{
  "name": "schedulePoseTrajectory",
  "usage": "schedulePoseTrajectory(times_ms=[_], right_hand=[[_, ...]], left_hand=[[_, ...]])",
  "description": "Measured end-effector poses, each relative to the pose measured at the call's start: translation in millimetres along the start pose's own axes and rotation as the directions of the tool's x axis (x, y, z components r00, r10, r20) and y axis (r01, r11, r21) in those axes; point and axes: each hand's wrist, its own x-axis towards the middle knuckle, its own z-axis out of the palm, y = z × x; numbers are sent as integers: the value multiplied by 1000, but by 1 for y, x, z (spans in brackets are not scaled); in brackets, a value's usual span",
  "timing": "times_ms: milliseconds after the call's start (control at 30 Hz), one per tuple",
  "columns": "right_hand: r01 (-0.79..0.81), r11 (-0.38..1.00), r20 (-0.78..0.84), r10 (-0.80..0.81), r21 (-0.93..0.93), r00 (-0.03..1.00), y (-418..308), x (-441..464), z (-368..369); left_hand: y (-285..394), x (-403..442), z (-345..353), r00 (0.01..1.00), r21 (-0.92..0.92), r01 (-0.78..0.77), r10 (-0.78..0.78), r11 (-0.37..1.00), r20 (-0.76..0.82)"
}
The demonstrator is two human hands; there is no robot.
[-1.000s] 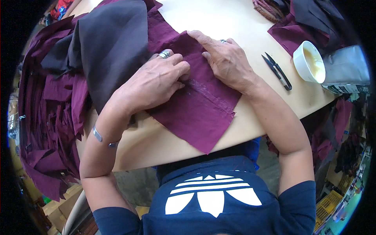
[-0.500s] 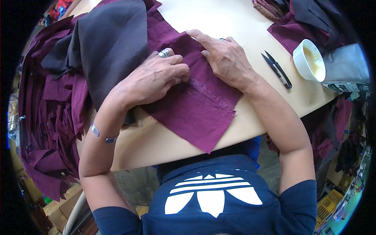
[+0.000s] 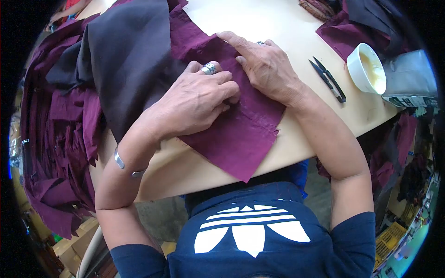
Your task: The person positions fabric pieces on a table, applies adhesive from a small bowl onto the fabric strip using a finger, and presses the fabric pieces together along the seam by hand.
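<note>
A maroon cloth piece (image 3: pixel 236 143) lies on the pale table (image 3: pixel 181 173), one corner over its front edge, with a whitish streak across it. My left hand (image 3: pixel 197 97) rests on this cloth, fingers curled and pressed together; whatever is between the fingertips is hidden. My right hand (image 3: pixel 266 67) presses on the cloth's upper right edge, its index finger stretched out and thumb apart, with nothing held. Dark grey cloth (image 3: pixel 130 55) lies to the left of my left hand, over more maroon cloth.
Black thread snips (image 3: pixel 328 79) lie right of my right hand, beside a white bowl (image 3: pixel 361 69) of pale paste and a silvery packet (image 3: pixel 410 76). Maroon cloth strips (image 3: pixel 55 125) hang at the left. More dark and maroon cloth (image 3: pixel 340 37) lies at the upper right.
My left hand has slid right along the streak on the maroon cloth. The dark cloth and the upper part of the maroon cloth have shifted slightly up and left. My right hand has moved very little.
</note>
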Motion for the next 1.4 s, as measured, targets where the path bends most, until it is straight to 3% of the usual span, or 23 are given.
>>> schedulePoseTrajectory(times_ms=[133, 233, 333, 900, 1200, 1300, 1400], right_hand=[[8, 1000, 18, -8, -26, 1000, 2, 0, 0], [79, 996, -109, -75, 38, 991, 3, 0, 9], [56, 998, -81, -53, 37, 995, 3, 1, 8], [150, 987, 0, -150, -50, 989, 1, 0, 2], [128, 991, -15, -129, -48, 991, 2, 1, 4], [131, 990, -13, -132, -57, 991, 1, 0, 4], [135, 988, -15, -137, -67, 990, 1, 1, 5]], left_hand=[[-10, 1, 1, 998, -73, -15, 20, 997, 56], [-7, 4, -7, 975, -30, 9, -3, 999, 220], [8, 3, 2, 999, -74, -17, 20, 997, 39], [5, 0, 7, 997, -163, -41, 51, 986, 57], [8, -4, 15, 996, -127, -49, 38, 991, -86], [6, -5, 20, 996, -203, -22, 3, 979, -93], [6, -9, 30, 975, -270, -56, -5, 961, -220]])
